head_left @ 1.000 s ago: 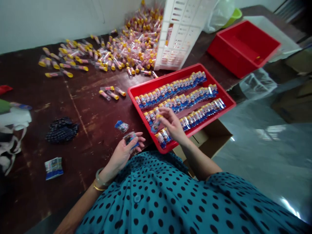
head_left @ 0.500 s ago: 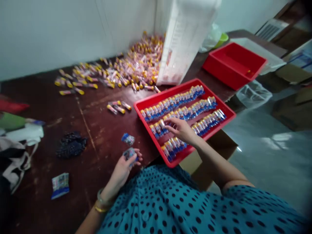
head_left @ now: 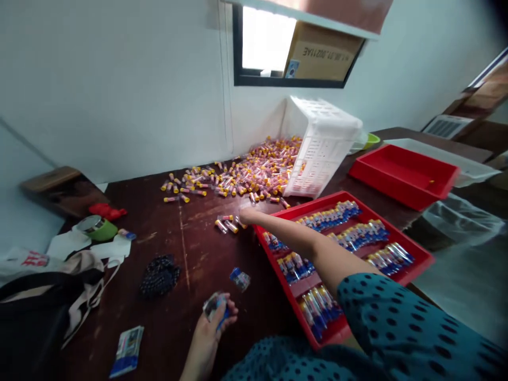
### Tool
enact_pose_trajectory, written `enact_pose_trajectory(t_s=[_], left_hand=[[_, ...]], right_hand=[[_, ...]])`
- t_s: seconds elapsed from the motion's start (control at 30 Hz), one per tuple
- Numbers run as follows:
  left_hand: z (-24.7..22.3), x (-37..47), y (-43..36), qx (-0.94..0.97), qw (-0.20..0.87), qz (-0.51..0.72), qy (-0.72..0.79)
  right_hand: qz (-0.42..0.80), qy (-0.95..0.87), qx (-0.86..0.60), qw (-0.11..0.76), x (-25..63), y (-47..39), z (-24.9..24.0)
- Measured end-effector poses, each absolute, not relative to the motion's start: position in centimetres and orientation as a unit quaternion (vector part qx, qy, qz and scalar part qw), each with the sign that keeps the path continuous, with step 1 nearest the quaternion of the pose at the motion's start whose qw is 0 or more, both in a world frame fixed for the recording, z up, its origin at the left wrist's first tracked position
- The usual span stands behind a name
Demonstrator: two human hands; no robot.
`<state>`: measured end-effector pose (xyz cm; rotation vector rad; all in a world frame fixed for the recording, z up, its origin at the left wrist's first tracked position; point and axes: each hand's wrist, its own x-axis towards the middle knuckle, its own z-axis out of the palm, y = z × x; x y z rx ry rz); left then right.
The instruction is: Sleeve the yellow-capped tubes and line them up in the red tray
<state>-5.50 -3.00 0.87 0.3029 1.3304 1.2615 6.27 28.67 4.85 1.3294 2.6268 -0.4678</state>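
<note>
Pale wall, black-framed window

Left side blown out white; printed cardboard fills the right. Blind across the top, cords hanging left. Scuffed dark-brown table along the wall. Grey floor lower right.

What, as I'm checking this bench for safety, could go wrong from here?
The right arm reaches across the red tray, so its sleeve could brush the filled packs out of line. The tray seems to overhang the table, so leaning on it might tip it. The right hand is close to the loose tubes; a knock could set them rolling.
</note>
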Motion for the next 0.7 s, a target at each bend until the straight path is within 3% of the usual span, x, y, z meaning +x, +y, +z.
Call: enact_pose_trajectory(t_s=[0.37, 0.53, 0.7], left_hand=[[0.2, -6.3, -1.4, 0.126, 0.575, 0.581, 0.562], [-0.4, -6.1, -1.0, 0.148, 0.577, 0.577, 0.558], [0.0, -5.5, -0.8, 0.153, 0.548, 0.594, 0.569]], right_hand=[[-0.206, 0.837, 0.498, 0.099, 3.8, 25.3, 2.7], [-0.213, 0.845, 0.490, 0.001, 4.3, 24.4, 4.4], [-0.291, 0.870, 0.392, -0.073, 7.6, 20.4, 4.7]])
